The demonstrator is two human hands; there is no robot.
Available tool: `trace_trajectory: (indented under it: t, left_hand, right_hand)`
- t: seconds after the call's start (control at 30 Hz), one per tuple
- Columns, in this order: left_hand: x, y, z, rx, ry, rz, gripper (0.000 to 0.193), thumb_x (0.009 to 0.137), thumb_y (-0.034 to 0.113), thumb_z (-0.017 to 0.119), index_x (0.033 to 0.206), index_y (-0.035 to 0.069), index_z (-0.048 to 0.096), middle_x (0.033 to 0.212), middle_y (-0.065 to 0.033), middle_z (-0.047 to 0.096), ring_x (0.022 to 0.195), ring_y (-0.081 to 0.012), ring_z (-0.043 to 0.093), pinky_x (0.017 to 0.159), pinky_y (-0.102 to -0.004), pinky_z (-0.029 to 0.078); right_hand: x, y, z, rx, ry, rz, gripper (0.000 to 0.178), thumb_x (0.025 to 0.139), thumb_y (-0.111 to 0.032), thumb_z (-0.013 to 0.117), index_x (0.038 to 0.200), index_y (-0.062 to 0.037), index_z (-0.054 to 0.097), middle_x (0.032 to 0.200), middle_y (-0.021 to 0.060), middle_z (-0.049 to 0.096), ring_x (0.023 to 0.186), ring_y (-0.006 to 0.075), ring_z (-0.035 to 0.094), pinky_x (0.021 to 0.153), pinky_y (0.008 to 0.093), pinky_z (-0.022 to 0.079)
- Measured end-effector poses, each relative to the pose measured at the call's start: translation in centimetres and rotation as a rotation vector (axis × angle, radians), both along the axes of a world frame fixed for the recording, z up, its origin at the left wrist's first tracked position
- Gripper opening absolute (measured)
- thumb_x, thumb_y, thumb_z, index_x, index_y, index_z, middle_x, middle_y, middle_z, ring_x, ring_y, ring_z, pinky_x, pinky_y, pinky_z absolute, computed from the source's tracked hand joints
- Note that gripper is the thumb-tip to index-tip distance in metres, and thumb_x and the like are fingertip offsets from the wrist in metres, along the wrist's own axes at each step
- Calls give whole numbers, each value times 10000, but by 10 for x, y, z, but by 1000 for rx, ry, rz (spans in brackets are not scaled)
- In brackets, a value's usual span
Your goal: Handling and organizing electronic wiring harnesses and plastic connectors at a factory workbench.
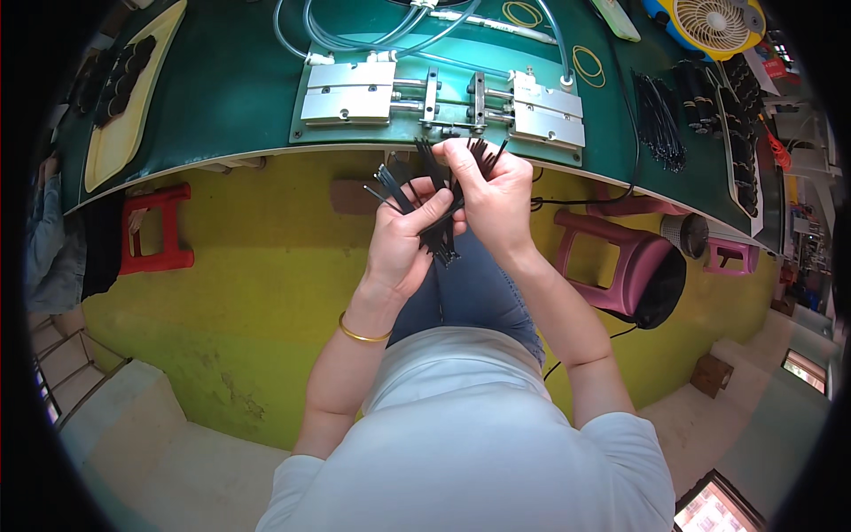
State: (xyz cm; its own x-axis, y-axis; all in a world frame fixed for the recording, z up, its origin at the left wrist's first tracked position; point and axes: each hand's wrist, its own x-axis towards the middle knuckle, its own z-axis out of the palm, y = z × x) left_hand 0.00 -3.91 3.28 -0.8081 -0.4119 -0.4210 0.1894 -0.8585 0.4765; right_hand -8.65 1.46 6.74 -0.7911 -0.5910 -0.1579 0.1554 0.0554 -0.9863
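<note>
Both my hands are raised in front of my lap, just short of the table's front edge. My left hand (401, 241) is closed round a bundle of thin black wires (436, 241), some with pale tips fanning out on its left. My right hand (499, 202) pinches more thin black wires (427, 158) against the same bunch, their ends poking up past the thumb. Where the hands meet, the wires cross, and I cannot tell which strands belong to which grip. Right behind them on the table stands a fixture with two silver air cylinders (347, 96) facing each other.
Clear air hoses (355, 40) loop behind the fixture on the green table (222, 97). More black wires (658, 124) lie to the right, near a yellow-blue fan (709, 25). A cream tray (124, 133) of black rolls sits left. Red (160, 230) and pink stools (612, 257) stand below.
</note>
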Motion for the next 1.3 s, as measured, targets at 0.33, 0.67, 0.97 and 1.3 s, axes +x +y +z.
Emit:
trace_trajectory:
  t: [0.33,0.67,0.97,1.3]
  left_hand:
    - [-2,-2,1,-16,-18,-12,124,768,28,560,872,-12,506,735,-89,564,619,-168,577,583,-267,496]
    - [-5,-5,2,-22,-12,-24,113,760,9,559,858,-20,513,761,-85,568,640,-168,581,591,-271,503]
    - [-1,-9,2,-38,6,-61,78,760,5,552,830,-9,519,728,-93,575,608,-162,582,572,-259,503]
    - [-2,-7,4,-53,-55,-57,87,758,8,561,829,-5,512,721,-94,576,602,-162,583,564,-252,500]
  right_hand:
    - [-4,-2,-1,52,-38,-33,185,803,-170,546,735,-15,621,531,-23,520,403,2,396,341,158,290]
    - [-7,-4,-13,-39,-30,-62,185,795,-153,556,698,-4,608,545,-15,531,439,7,420,366,165,310]
    - [-4,2,1,-31,-94,43,190,803,-161,553,702,-10,612,552,-12,532,421,13,414,360,170,314]
    - [-4,-3,-9,-69,28,-41,209,798,-170,547,705,3,619,487,-8,514,362,17,417,311,168,323]
